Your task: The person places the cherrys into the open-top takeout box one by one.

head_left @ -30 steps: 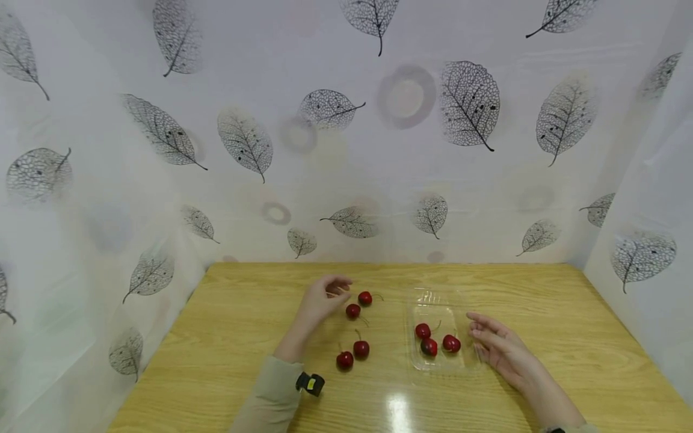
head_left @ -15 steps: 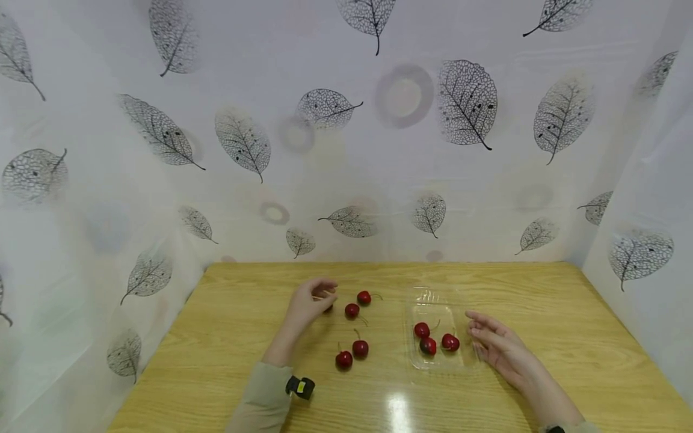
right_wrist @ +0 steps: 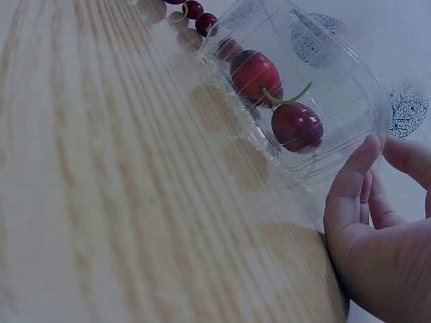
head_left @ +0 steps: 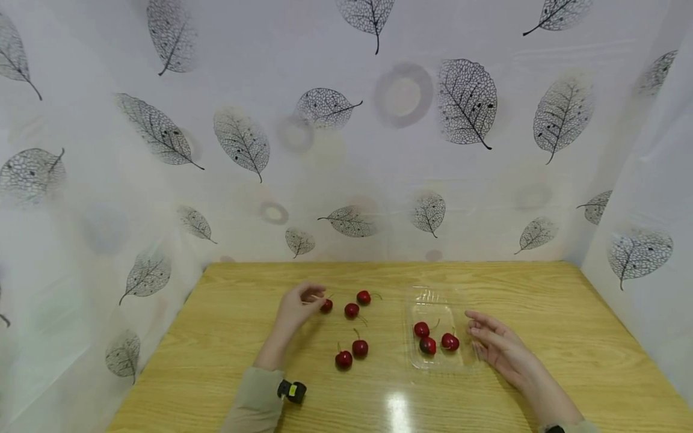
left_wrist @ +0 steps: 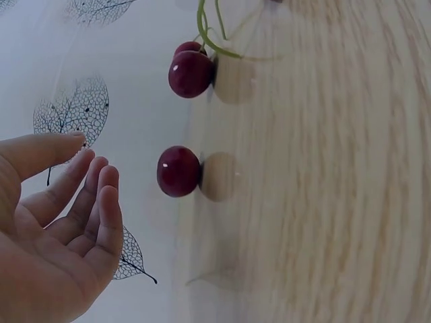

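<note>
While the clear plastic tray lies on the wooden table, it is steadied on its right side by the right hand, whose fingers are kept nearly straight and relaxed against the wall, closing round nothing; this seems meant to stop so light a container from sliding. Three cherries are held inside the tray. Left of the tray, five more are scattered on the bare wood, and the farthest one from it, a cherry, is touched by the fingertips of the left hand. Whether that cherry or its stem is truly pinched cannot be told; in the left wrist view the fingers appear loosely curled and apart.
</note>
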Motion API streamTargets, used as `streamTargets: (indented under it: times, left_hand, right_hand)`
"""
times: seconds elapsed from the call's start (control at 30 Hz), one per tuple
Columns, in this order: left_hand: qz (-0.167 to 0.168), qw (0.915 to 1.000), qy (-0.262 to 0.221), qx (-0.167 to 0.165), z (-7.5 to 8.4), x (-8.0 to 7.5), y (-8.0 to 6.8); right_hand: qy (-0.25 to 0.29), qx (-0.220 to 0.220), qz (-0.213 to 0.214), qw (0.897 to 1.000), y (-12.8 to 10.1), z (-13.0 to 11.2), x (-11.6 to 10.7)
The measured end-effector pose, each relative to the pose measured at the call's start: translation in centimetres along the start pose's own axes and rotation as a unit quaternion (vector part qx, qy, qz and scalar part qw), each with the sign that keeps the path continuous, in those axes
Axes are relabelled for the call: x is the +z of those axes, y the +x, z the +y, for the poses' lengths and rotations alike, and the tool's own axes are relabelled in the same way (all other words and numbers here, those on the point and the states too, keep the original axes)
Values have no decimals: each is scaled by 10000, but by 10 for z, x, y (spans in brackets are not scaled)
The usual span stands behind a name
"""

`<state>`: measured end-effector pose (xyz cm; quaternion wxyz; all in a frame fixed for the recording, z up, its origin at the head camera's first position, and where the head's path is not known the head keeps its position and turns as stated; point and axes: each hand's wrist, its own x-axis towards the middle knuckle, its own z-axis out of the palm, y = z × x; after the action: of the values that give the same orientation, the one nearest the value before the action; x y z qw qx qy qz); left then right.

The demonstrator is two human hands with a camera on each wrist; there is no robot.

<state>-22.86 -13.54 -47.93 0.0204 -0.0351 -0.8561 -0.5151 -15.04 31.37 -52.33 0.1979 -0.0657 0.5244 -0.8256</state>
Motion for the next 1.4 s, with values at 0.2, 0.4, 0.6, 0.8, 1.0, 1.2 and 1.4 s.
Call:
streamTargets:
  times: [0.2, 0.4, 0.6, 0.8, 1.0, 1.2, 1.4]
  left_hand:
    - [26, 10000, 26, -38, -6, -1, 1]
    - [12, 10000, -27, -66, -12, 0, 2]
    - [63, 9998, 59, -158, -18, 1, 4]
    - [9, 9994, 193, -276, -19, 2, 6]
    - [-35, 9983, 297, -498, -20, 5, 8]
    - [-77, 9971, 295, -691, -23, 6, 10]
    - [-191, 9967, 272, -745, -24, 8, 11]
  right_hand:
    - [37, -20, -78, 10000, 0, 1, -1]
    - [156, -87, -200, 9996, 0, 2, -2]
    - [182, -73, -179, 9996, 1, 2, -2]
    - [115, -88, -115, 9998, 0, 2, -3]
    - [104, -67, -119, 9999, 0, 2, -4]
    - [115, -73, -94, 9999, 0, 2, -3]
    - [85, -101, -32, 9999, 0, 1, -1]
